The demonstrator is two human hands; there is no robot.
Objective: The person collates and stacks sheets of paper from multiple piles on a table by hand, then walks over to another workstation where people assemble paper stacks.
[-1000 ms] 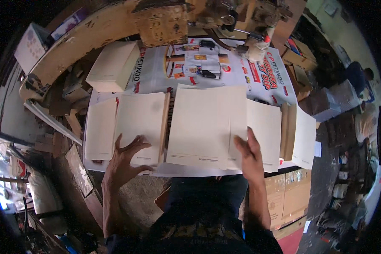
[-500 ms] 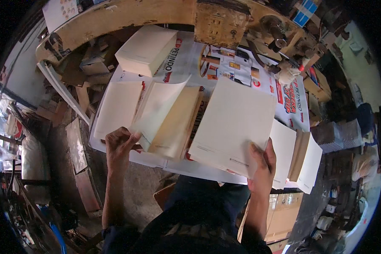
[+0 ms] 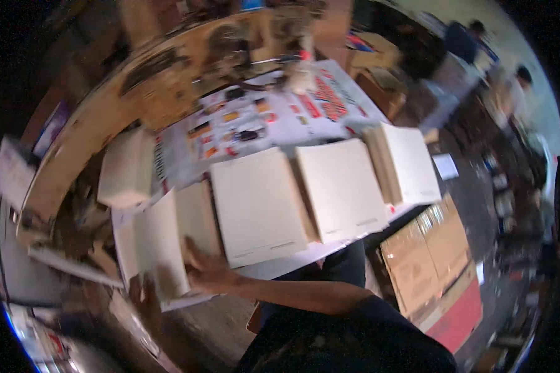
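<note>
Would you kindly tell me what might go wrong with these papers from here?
The left hand and right hand are at the left-hand pages; blur hides the grip, but a page might crease.

The right forearm lies near the central paper stack, close to the table's front edge, and might nudge it.

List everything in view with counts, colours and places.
Printed sheet: one, white with red, centre
Paper stacks: at least four, cream, sheet's near side
Block: one, cream, sheet's left end
Beam: one, brown, far side
Cartons: at least two, brown, right side
Floor paper: at least one, white, right
People: two, one in dark blue, upper right
Clutter: uncounted, dark, rim
Body: one, dark clothes, bottom
Left fingers: one set, bare, lower left
Right fingers: one set, bare, at a stack
</note>
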